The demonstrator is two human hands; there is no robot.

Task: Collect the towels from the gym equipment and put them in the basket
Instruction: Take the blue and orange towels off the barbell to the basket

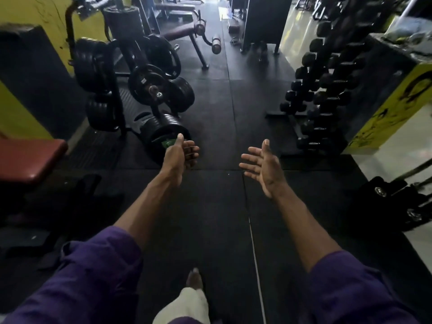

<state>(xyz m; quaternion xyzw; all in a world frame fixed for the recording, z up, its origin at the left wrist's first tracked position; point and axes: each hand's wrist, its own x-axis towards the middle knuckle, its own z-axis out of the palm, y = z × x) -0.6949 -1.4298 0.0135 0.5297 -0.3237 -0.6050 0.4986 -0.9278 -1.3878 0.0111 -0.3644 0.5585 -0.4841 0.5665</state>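
My left hand [180,155] is stretched out over the black rubber floor with its fingers loosely curled and nothing in it. My right hand [261,164] is held out beside it, palm turned inward, fingers spread and empty. A bluish-green cloth [406,29], possibly a towel, lies on top of the black-and-yellow block at the far right. No basket shows in this view. My purple sleeves fill the bottom corners.
A plate rack [112,73] with stacked weight plates stands at left, with a loaded plate stack [163,132] just beyond my left hand. A dumbbell rack [327,85] lines the right. A red bench pad [25,157] sits at far left. A rubber-floored aisle [224,94] runs ahead.
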